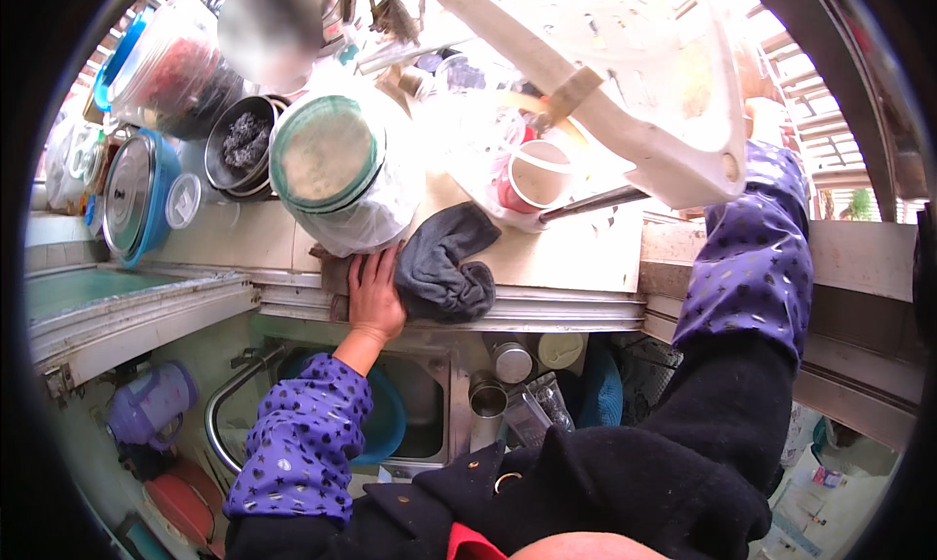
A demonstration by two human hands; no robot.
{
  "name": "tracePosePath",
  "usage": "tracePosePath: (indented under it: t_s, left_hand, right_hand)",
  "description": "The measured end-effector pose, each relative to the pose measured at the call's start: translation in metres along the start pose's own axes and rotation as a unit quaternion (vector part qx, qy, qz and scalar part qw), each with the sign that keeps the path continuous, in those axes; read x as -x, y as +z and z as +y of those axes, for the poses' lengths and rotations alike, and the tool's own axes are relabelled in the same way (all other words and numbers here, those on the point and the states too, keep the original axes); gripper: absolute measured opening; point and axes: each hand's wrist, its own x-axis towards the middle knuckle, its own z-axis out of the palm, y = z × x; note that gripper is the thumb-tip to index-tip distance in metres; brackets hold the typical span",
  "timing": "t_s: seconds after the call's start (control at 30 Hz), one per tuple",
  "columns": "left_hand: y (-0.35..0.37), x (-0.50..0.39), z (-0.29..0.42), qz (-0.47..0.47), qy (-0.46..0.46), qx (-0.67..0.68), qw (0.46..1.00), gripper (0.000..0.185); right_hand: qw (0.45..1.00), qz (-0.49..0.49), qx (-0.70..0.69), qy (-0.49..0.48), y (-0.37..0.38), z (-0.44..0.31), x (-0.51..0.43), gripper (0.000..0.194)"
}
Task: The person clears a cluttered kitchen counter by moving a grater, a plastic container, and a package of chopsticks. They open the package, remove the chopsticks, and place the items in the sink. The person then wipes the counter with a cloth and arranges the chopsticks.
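Observation:
My left hand (377, 296) lies palm down on the window track (542, 312), fingers stretched up toward a plastic-wrapped tub with a green-rimmed lid (326, 150). A brown strip (333, 274), perhaps a rag or wood, sits against the fingers. Right beside them is a crumpled dark grey cloth (446, 263), shaped like a sock. My right arm reaches out through the window, and my right hand (765, 117) is overexposed and partly hidden beyond a large white plastic piece (681, 153), possibly a stool. Whether the fingers grip anything is unclear.
A red-and-white cup (538, 175) and a metal rod (596, 202) are on the outer ledge. Black bowls (238, 150), a blue-rimmed lidded pan (132, 194) and a large clear jar (172, 69) crowd the left. Below are a sink (421, 406), curved faucet (219, 406) and cans (512, 362).

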Motion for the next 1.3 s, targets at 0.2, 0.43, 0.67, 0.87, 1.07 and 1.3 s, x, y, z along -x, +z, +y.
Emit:
tracePosePath:
  t_s: [0.2, 0.43, 0.67, 0.87, 1.07, 1.3]
  left_hand:
    - [-0.001, 0.000, 0.001, 0.003, -0.003, 0.004, 1.000, 0.056]
    - [0.000, -0.001, 0.002, 0.021, 0.011, -0.007, 1.000, 0.051]
    - [0.000, 0.000, 0.002, 0.020, 0.008, -0.008, 1.000, 0.061]
    - [0.000, 0.000, 0.003, 0.022, 0.008, -0.006, 1.000, 0.061]
    - [0.000, -0.001, 0.003, 0.036, 0.005, 0.002, 0.999, 0.057]
    - [0.003, 0.000, 0.002, 0.031, 0.004, 0.006, 1.000, 0.058]
  right_hand:
    - [1.000, 0.005, -0.004, -0.002, 0.006, 0.003, 0.003, 0.011]
    - [1.000, 0.013, -0.014, -0.009, 0.007, 0.000, 0.008, 0.010]
    - [1.000, 0.024, -0.012, -0.007, 0.012, 0.004, 0.023, 0.009]
    - [1.000, 0.028, -0.011, -0.007, 0.015, 0.002, 0.029, 0.009]
    - [0.999, 0.033, -0.011, -0.002, 0.017, 0.003, 0.037, 0.008]
    - [0.999, 0.047, -0.012, 0.011, 0.020, 0.013, 0.032, 0.008]
